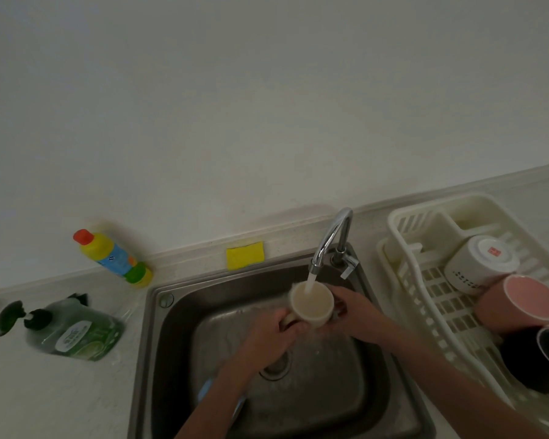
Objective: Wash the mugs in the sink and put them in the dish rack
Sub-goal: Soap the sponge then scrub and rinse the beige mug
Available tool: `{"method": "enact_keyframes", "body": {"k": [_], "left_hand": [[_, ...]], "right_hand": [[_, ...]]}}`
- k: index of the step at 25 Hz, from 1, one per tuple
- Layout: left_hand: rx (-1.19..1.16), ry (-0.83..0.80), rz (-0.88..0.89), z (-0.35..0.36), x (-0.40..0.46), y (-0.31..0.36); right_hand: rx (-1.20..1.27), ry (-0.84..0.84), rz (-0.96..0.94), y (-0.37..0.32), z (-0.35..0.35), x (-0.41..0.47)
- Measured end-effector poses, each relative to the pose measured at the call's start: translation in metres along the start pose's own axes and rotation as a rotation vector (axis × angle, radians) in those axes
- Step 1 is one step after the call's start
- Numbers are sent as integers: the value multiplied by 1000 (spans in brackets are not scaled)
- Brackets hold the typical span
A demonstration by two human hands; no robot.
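Cream mug (312, 305) under tap (330, 239) stream, mid-sink (159, 327). Left hand (274, 332) grips handle, right hand (351, 313) cups wall. Risks: wet slip, overflow splash, knocking tap; rack (403, 223) near edge crowded.

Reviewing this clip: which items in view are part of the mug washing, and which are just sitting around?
In use:
cream mug, held by left hand and right hand
tap, running into it
sink
dish rack with white mug, pink mug, black mug

Lying about:
yellow sponge
yellow bottle
green soap dispenser
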State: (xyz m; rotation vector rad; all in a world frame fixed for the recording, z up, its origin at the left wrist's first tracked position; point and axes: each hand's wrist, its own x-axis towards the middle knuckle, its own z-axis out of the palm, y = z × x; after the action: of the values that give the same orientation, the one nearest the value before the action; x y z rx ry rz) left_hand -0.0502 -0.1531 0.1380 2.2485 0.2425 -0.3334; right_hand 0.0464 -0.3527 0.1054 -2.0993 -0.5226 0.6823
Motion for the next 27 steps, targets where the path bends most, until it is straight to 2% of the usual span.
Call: {"method": "enact_keyframes", "body": {"k": [7,18,24,27], "left_hand": [[24,17,-67,-12,-12,-27],[56,114,-15,-23,5,9],[-2,20,12,-3,-1,19],[-16,-23,-42,3,-10,6]], "right_hand": [[104,-46,0,-12,23,5],[11,33,-72,-27,-7,17],[1,8,-65,-12,-19,-7],[-28,-23,-18,-4,-8,-15]]}}
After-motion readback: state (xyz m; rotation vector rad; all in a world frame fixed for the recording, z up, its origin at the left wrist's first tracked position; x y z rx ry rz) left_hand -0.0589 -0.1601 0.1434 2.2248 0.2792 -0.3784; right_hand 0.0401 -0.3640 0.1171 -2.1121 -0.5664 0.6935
